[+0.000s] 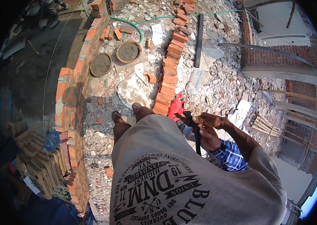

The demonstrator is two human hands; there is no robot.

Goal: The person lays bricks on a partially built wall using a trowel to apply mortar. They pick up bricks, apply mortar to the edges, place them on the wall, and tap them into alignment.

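My right hand [211,120] reaches across from the grey shirt sleeve, its fingers closed on a black strap-like thing [197,139]. What exactly this thing is, I cannot make out; part of it hangs down in front of my shirt. Just below my fingers is another person's hand [211,139], in a blue plaid sleeve [230,154], close against the same black thing. A bright red cloth or bag [176,107] lies behind it, by the end of the brick row. My left hand does not show.
Stacked bricks [170,71] run away from my feet over rubble. Two round pans of wet mortar [128,51] and a trowel [148,35] are ahead, left of the bricks. A low brick wall [70,101] stands at left, a dark metal bar [199,41] at right. A green hose [158,17] crosses the far side.
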